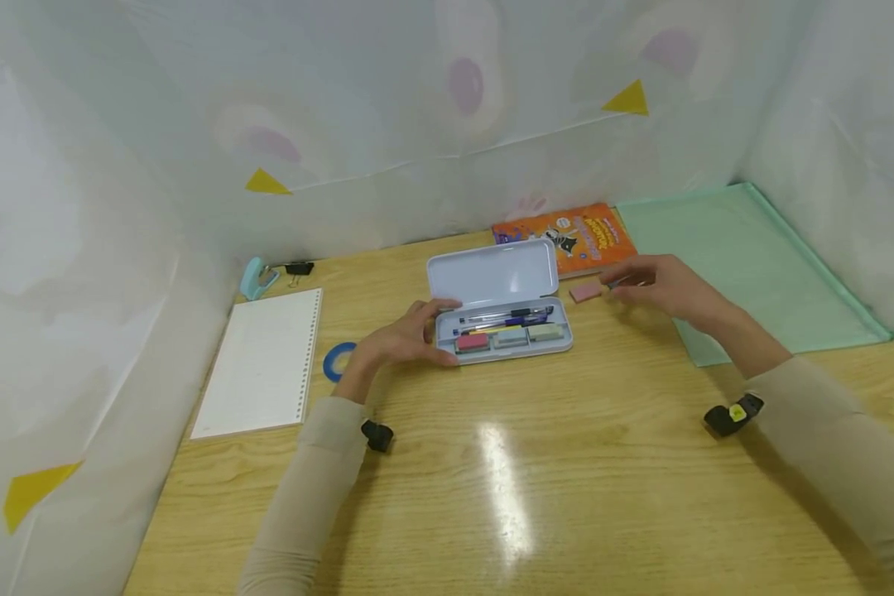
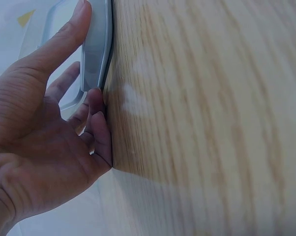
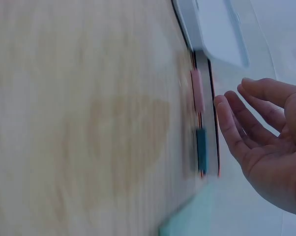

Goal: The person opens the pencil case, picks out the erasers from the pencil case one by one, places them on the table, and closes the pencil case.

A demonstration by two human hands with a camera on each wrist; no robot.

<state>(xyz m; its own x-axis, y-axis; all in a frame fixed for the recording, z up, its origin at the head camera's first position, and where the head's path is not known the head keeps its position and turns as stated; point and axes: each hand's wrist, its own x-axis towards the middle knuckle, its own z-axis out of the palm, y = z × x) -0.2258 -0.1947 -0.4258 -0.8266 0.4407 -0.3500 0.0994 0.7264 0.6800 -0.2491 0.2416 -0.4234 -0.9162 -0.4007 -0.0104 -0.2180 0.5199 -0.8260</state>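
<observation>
A pale blue pencil case [image 1: 514, 359] lies with its lid [image 1: 492, 273] raised. Inside it are several pens [image 1: 507, 318], a pink-red block [image 1: 473, 341] and two pale blocks [image 1: 527, 334] in small compartments. My left hand [image 1: 406, 335] grips the case's left end, thumb at the front edge and fingers behind. In the left wrist view the thumb lies along the case's side [image 2: 96, 54]. My right hand [image 1: 666, 285] hovers with loosely bent fingers, holding nothing. Below it, a pink eraser [image 3: 197, 91] and a small teal block [image 3: 201, 150] lie on the table in a row.
Behind the case lies an orange book [image 1: 596, 240]; a green translucent mat [image 1: 760, 273] covers the right side. At left are a notebook [image 1: 261, 364], blue tape roll [image 1: 328, 364], light-blue stapler [image 1: 252, 279] and black binder clip [image 1: 299, 268]. Pale sheeting [image 1: 387, 190] encloses the table.
</observation>
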